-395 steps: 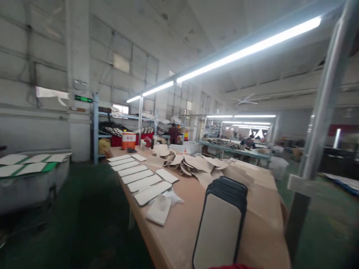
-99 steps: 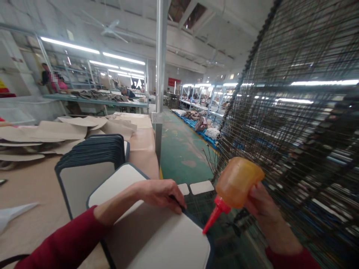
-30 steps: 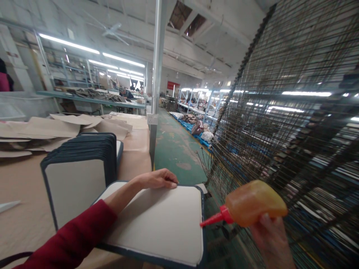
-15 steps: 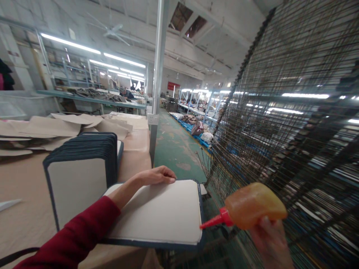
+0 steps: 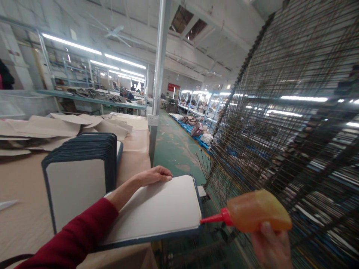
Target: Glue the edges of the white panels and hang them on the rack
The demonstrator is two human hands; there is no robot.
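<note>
My left hand (image 5: 157,175), at the end of a dark red sleeve, grips the far edge of a flat rounded panel (image 5: 159,215) with a white face and a dark blue rim. Its fingers are bent over that edge, the tips partly hidden. My right hand (image 5: 272,243) is wrapped round a squeeze bottle (image 5: 258,211) of amber liquid, held tilted on its side. The bottle's red nozzle (image 5: 214,218) points left, its tip at the panel's right edge near the front corner. A stack of similar panels (image 5: 80,179) stands upright to the left.
Beige sheets (image 5: 53,127) lie piled at the back of the brown-covered table (image 5: 25,179). A metal post (image 5: 158,74) with a socket rises at the table's far corner. To the right stands a tall wire-mesh rack (image 5: 280,112), close behind the bottle.
The panel has turned slightly, its right end shifting up and left, with my left hand moving a little left. The nozzle tip has moved slightly up, staying at the panel's right edge.
</note>
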